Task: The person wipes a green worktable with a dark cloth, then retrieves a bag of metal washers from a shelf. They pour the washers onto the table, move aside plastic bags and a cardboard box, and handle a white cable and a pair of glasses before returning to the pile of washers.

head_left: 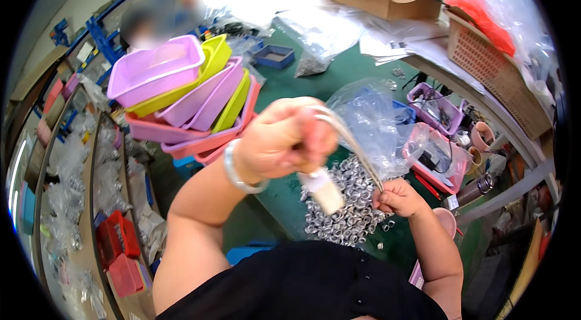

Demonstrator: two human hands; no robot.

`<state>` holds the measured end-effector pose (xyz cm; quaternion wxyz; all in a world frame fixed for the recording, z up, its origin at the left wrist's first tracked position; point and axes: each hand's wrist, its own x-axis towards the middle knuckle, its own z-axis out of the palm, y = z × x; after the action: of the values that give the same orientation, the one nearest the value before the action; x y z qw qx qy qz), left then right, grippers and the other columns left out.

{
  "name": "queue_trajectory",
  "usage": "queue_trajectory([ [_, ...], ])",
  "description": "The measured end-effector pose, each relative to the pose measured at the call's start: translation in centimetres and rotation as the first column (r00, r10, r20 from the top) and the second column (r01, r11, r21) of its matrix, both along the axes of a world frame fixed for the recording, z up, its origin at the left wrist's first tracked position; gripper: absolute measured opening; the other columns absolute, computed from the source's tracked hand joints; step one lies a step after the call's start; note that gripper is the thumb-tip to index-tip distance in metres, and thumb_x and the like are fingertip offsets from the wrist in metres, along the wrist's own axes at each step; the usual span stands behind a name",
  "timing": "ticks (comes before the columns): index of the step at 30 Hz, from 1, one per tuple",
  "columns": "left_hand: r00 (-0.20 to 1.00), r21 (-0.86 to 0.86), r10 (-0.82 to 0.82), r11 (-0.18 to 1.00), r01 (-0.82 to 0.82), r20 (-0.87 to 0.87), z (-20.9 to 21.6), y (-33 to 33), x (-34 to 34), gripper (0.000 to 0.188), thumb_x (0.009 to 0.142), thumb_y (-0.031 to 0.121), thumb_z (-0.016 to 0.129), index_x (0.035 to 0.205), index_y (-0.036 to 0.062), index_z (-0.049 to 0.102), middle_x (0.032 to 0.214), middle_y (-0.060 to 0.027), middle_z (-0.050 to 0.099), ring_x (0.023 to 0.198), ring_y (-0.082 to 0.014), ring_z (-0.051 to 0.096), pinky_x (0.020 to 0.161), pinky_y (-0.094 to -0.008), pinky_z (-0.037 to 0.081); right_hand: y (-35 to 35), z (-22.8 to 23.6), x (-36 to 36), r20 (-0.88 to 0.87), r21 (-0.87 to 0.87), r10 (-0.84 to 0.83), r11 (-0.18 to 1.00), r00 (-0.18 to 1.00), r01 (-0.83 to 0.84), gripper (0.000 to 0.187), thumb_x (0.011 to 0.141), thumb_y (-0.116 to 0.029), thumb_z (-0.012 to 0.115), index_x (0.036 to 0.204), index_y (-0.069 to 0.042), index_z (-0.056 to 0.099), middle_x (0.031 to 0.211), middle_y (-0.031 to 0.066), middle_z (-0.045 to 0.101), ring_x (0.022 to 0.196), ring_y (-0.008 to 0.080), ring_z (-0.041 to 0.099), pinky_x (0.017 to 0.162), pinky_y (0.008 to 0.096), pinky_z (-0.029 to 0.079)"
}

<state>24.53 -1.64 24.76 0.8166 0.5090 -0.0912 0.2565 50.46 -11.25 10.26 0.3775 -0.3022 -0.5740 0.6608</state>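
Observation:
My left hand (pixel 287 138), with a pale bangle on the wrist, is raised over the green table (pixel 281 208), its fingers closed. A thin greyish cord or wire (pixel 354 143) arcs from it down to my right hand (pixel 400 198), which pinches the other end. A blurred white flat piece (pixel 324 192), perhaps a tag, hangs below my left fingers. Beneath both hands lies a heap of small silvery metal rings (pixel 342 223). My right hand is low at the heap's right edge. Motion blur hides how the left fingers grip.
Stacked pink, purple and yellow-green trays (pixel 160 69) stand at the left. Behind the heap lies a clear plastic bag (pixel 366 120). A pink tray (pixel 437 178) and a purple tray (pixel 436 108) sit at right, below a shelf edge. A small blue tray (pixel 275 57) is farther back.

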Motion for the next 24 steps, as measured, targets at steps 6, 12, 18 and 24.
queue_trajectory([
  [6, 0.746, 0.386, 0.431, 0.888, -0.251, -0.507, -1.3, 3.0, -1.6, 0.015, 0.088, 0.017, 0.048, 0.095, 0.0040, 0.052, 0.065, 0.0057, 0.039, 0.052, -0.0018, 0.029, 0.044, -0.0162, 0.024, -3.6, 3.2, 3.6, -0.512, 0.117, -0.244, 0.930, 0.824, 0.348, 0.030, 0.087, -0.027, 0.048, 0.085, 0.003, 0.053, 0.043, -0.0004, 0.040, 0.033, 0.0081, 0.029, 0.037, 0.0246, 0.024],
  [12, 0.643, 0.808, 0.640, 0.587, -0.056, -0.420, -13.3, 1.6, 2.5, 0.025, 0.084, 0.005, 0.045, 0.108, 0.0044, 0.052, 0.076, -0.0049, 0.055, 0.068, -0.0119, 0.052, 0.063, -0.0245, 0.043, -2.1, 6.7, -3.2, -0.179, 0.589, -0.370, 0.702, 0.912, 0.400, 0.037, 0.084, -0.017, 0.048, 0.118, -0.003, 0.047, 0.089, 0.0101, 0.039, 0.057, 0.0203, 0.050, 0.050, 0.0301, 0.039],
  [18, 0.698, 0.529, 0.277, 0.831, 0.171, -0.661, -12.1, -1.0, 4.8, 0.024, 0.087, 0.023, 0.046, 0.094, 0.0021, 0.055, 0.066, -0.0032, 0.054, 0.060, -0.0085, 0.050, 0.052, -0.0229, 0.038, -1.6, 5.6, -4.6, 0.715, 0.697, -0.656, 0.697, 0.240, -0.172, 0.052, 0.066, -0.002, 0.053, 0.115, -0.017, 0.047, 0.132, 0.0184, 0.032, 0.066, 0.0344, 0.059, 0.058, 0.0389, 0.049],
  [24, 0.774, -0.091, 0.061, 0.984, -0.152, -0.630, -12.9, -1.7, 5.3, 0.034, 0.092, 0.038, 0.033, 0.086, 0.0096, 0.050, 0.058, 0.0025, 0.040, 0.046, -0.0063, 0.028, 0.043, -0.0206, 0.023, -1.9, 3.8, -4.9, 0.541, 0.841, -0.757, 0.503, 0.366, -0.203, 0.046, 0.067, 0.000, 0.054, 0.112, 0.000, 0.043, 0.125, 0.0202, 0.038, 0.070, 0.0322, 0.058, 0.063, 0.0364, 0.049],
])
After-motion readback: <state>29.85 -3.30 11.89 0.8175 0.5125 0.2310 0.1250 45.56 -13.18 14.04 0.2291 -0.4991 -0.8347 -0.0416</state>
